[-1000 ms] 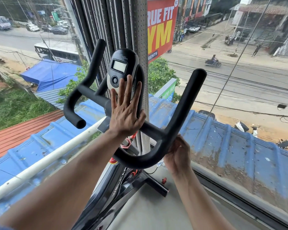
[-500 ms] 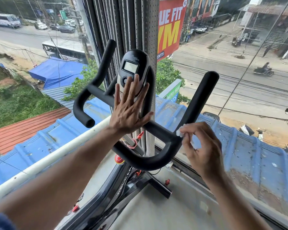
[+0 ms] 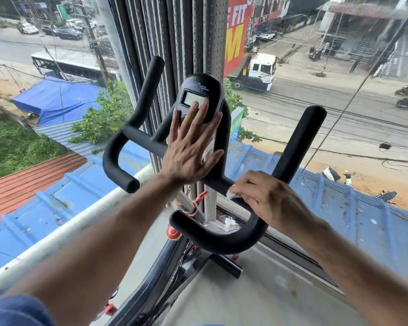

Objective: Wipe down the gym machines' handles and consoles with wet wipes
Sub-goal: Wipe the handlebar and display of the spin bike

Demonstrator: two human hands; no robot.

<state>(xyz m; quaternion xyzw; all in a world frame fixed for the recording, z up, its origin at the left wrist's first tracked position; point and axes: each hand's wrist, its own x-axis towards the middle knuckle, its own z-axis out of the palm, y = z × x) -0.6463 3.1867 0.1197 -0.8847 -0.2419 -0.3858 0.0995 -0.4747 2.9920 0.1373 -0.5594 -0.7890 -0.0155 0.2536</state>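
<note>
My left hand (image 3: 190, 151) lies flat and spread against the exercise bike's console (image 3: 199, 97), fingers straight and fanned, the fingertips reaching up onto the lower edge of its small grey display (image 3: 194, 98) while the palm covers the console's lower part and the stem behind it. My right hand (image 3: 267, 199) is curled over the black foam handlebar (image 3: 222, 241) on the right side, just below where the right upright grip (image 3: 299, 142) rises, and it pinches a white wet wipe (image 3: 231, 195) against the foam; only a small crumpled corner of the wipe shows past my fingertips. The handlebar's lower loop curves beneath that hand, and its left grip (image 3: 118, 165) bends out and ends in a rounded cap near a white rail (image 3: 57, 234). Below the bars a red knob (image 3: 174, 232) and the bike's dark frame (image 3: 165, 278) show, somewhat blurred. A bit of white material (image 3: 229, 221) lies on the sill behind the loop; I cannot tell what it is. The bike stands against a large window (image 3: 339, 149), with a perforated grey column (image 3: 210, 36) right behind the console. Outside are blue roofing (image 3: 339, 208), a road with a white truck (image 3: 260, 69) and a red gym banner (image 3: 237, 36).
</note>
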